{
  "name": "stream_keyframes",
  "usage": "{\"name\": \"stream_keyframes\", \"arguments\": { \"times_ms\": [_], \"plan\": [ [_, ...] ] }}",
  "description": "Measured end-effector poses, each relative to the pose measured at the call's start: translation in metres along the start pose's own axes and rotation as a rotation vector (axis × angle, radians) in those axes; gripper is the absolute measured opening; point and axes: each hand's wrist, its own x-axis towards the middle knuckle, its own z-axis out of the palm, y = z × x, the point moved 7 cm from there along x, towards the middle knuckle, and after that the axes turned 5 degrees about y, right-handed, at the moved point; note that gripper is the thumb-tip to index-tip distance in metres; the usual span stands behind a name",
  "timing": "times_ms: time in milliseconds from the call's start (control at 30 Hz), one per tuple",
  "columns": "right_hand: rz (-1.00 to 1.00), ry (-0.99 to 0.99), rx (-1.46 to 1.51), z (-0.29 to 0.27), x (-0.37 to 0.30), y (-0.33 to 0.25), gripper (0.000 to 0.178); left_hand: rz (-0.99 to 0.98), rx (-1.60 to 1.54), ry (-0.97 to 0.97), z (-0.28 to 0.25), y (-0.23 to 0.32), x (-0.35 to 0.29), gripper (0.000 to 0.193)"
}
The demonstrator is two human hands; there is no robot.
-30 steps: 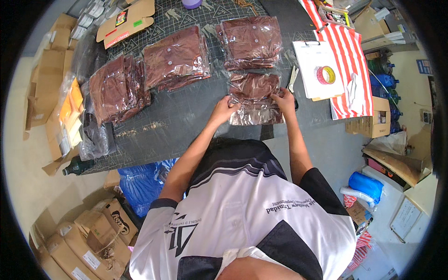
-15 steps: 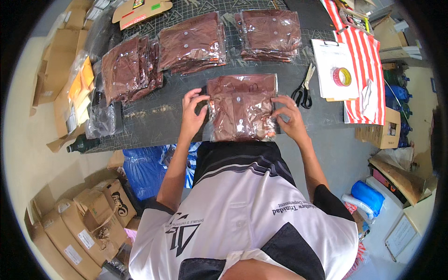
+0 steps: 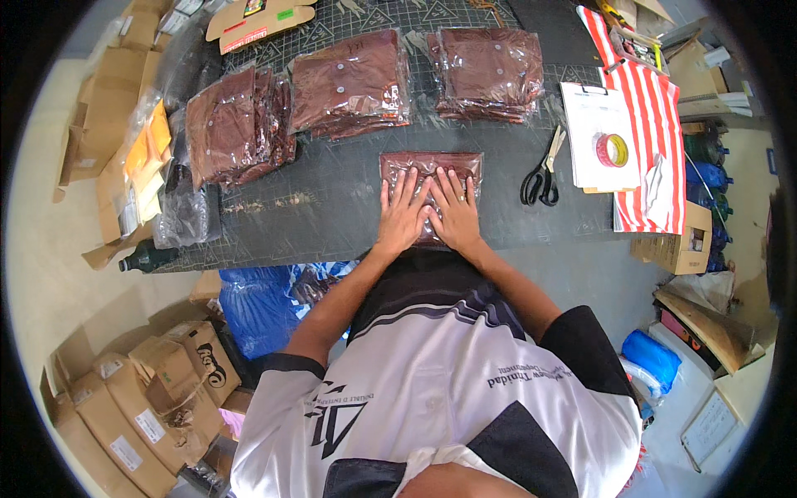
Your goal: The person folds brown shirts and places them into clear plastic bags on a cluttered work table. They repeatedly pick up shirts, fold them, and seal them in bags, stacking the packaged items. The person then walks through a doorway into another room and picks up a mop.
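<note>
A maroon folded garment in a clear plastic bag (image 3: 427, 158) lies at the table's near edge, close against my body. My left hand (image 3: 404, 214) rests flat on its left half, fingers stretched toward the far edge. Beside it, nearly touching, my right hand (image 3: 455, 214) lies palm down on the right half with its fingers spread a little. Both hands cover most of the bag. Beyond it stand three stacks of similar bagged maroon garments: one at the left (image 3: 228, 124), one in the middle (image 3: 344, 87) and one at the right (image 3: 490, 70).
Black-handled scissors (image 3: 544, 170) lie right of the bag. Farther right are a clipboard with paper (image 3: 585, 108), a tape roll (image 3: 612, 150) and red-and-white striped material (image 3: 647, 124). A dark bottle (image 3: 149, 256) sits at the table's left corner. Cardboard boxes (image 3: 124, 415) fill the lower left.
Both hands have moved from the bag's sides inward onto its top and now lie flat. The bag's outline looks smaller, and its far edge sits nearer to me.
</note>
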Motion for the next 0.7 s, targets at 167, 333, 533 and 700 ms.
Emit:
{"name": "stream_keyframes", "arguments": {
  "times_ms": [167,333,533,700],
  "plan": [
    [0.000,-0.021,-0.004,0.004,-0.001,0.003,0.064,-0.017,-0.006,0.009,0.009,-0.005,0.003,0.061],
    [0.006,-0.013,0.031,0.000,0.000,0.003,0.063,-0.011,-0.020,0.025,0.009,-0.007,0.002,0.060],
    [0.031,0.051,0.169,-0.008,0.009,0.013,0.056,0.020,-0.039,0.061,-0.006,-0.006,0.012,0.056],
    [0.576,0.204,0.223,-0.051,-0.024,0.064,0.044,-0.464,-0.276,0.208,-0.032,-0.071,-0.034,0.044]
  ]
}}
